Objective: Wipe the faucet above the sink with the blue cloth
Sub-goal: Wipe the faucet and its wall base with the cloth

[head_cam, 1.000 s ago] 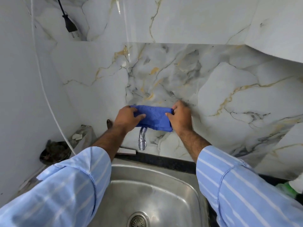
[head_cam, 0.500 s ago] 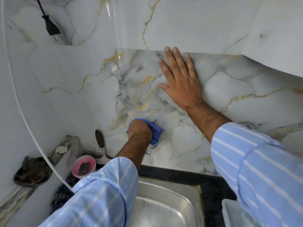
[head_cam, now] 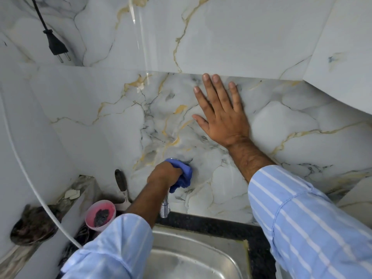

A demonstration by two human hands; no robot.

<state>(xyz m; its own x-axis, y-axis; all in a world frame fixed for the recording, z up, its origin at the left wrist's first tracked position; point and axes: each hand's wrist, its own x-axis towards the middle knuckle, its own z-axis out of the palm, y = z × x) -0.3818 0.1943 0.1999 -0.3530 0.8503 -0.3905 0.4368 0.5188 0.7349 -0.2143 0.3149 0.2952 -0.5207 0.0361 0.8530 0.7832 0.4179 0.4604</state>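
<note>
My left hand grips the bunched blue cloth and presses it over the top of the chrome faucet, close to the marble wall. Only the faucet's lower spout shows below my wrist; its upper part is hidden by the cloth and hand. My right hand lies flat on the marble wall, up and to the right, fingers spread, holding nothing. The steel sink sits below the faucet.
A pink cup with dark contents stands left of the sink, next to a dark-handled tool leaning on the wall. A black plug hangs at top left. A white cord runs down the left side. A dark counter strip borders the sink.
One second ago both hands held the cloth over the faucet. The right hand then let go and moved up flat onto the wall. The left hand keeps the cloth on the faucet.
</note>
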